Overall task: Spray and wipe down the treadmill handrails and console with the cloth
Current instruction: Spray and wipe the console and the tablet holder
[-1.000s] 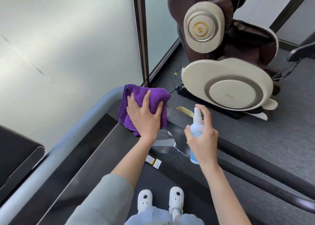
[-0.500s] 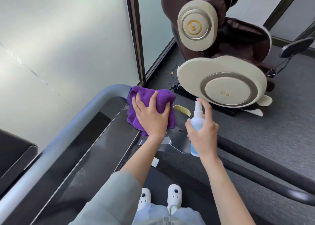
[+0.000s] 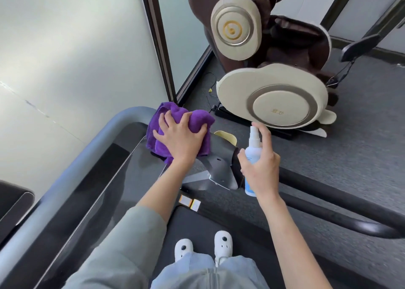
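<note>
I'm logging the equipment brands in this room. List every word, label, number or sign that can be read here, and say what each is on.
No text here can be read with confidence.
Massage chair side disc: small gold mark, too blurred to read.
Massage chair upper disc: a gold ring emblem, no letters.
Spray bottle in the right hand: faint blue print, too small to read.
Stickers on the treadmill deck: orange and yellow, print illegible.

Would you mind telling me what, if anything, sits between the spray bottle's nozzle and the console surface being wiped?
Nothing visible does. The right hand holds the spray bottle upright beside the console, with open air between them. The left hand presses the purple cloth onto the console's far end.
</note>
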{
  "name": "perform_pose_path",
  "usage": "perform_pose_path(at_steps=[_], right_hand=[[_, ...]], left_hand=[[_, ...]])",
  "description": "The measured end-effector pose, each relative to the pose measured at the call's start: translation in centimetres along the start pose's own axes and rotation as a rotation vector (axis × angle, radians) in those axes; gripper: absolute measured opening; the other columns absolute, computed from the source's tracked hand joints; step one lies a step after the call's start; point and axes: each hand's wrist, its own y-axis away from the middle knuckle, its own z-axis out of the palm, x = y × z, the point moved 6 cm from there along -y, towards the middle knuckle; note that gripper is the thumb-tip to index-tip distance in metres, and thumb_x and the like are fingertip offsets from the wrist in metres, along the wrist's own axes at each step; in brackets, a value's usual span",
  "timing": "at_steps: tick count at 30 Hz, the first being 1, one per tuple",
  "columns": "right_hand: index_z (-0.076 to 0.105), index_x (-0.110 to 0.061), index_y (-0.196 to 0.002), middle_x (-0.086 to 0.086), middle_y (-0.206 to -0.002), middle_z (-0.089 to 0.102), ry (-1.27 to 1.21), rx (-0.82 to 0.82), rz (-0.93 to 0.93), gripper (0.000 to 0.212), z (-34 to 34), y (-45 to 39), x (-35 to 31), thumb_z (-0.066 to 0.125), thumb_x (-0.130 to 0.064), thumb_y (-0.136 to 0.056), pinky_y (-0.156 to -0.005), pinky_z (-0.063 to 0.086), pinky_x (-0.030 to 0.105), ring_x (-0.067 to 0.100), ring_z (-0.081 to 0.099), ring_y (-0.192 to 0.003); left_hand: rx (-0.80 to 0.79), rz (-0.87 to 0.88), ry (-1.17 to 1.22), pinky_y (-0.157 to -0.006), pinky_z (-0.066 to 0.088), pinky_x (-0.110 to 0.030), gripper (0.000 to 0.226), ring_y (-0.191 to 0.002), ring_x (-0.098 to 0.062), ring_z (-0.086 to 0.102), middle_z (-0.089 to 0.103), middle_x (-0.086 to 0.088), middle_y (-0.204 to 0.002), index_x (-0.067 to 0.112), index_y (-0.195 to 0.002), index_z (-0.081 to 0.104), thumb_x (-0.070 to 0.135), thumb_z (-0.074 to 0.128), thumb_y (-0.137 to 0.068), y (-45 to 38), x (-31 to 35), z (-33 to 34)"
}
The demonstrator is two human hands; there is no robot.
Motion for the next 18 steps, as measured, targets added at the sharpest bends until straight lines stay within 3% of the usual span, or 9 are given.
perform_pose_path(at_steps=[5,7,10,15,18], right_hand=[[0.044,-0.027,-0.134,0.003,-0.106,0.07,0.014,0.003,-0.06,0.062,0.0,0.4,-0.9,0.064,-0.002,-0.081,-0.073,0.052,0.034,0.033,0.063,-0.067],[0.044,-0.028,-0.133,0.002,-0.103,0.07,0.012,-0.004,-0.066,0.062,0.2,0.3,-1.1,0.064,-0.002,-0.081,-0.071,0.05,0.031,0.028,0.059,-0.062],[0.043,-0.029,-0.132,0.001,-0.096,0.068,0.022,0.012,-0.071,0.063,0.4,0.6,-1.2,0.064,0.001,-0.08,-0.067,0.039,0.023,0.013,0.044,-0.062],[0.048,-0.022,-0.134,-0.01,-0.089,0.059,0.06,0.04,-0.051,0.062,0.8,1.4,-1.4,0.064,0.001,-0.078,-0.066,0.036,0.023,0.012,0.039,-0.065],[0.049,-0.018,-0.136,0.002,-0.102,0.068,0.073,0.037,-0.054,0.063,1.0,2.2,-1.6,0.065,0.001,-0.078,-0.069,0.039,0.023,0.017,0.045,-0.068]], left_hand=[[-0.024,0.23,0.0,-0.105,0.017,-0.068,0.054,-0.131,-0.036,0.04,0.053,-0.013,-0.133,0.033,-0.108,0.069,0.069,0.065,-0.068,5.4,4.6,1.9],[-0.045,0.276,-0.012,-0.107,0.016,-0.067,0.056,-0.13,-0.034,0.04,0.054,-0.009,-0.13,0.034,-0.109,0.068,0.072,0.062,-0.07,4.3,4.5,1.5],[-0.048,0.192,-0.039,-0.11,0.008,-0.069,0.059,-0.136,-0.031,0.03,0.048,-0.005,-0.132,0.036,-0.116,0.063,0.076,0.054,-0.074,0.7,1.7,-0.3],[-0.033,0.022,0.032,-0.113,0.01,-0.066,0.056,-0.144,-0.031,0.02,0.039,-0.01,-0.145,0.034,-0.121,0.061,0.069,0.057,-0.077,-1.1,-1.4,-0.5],[-0.043,0.093,0.067,-0.11,0.012,-0.067,0.053,-0.143,-0.035,0.022,0.041,-0.013,-0.146,0.033,-0.117,0.064,0.065,0.061,-0.075,2.5,1.6,0.8]])
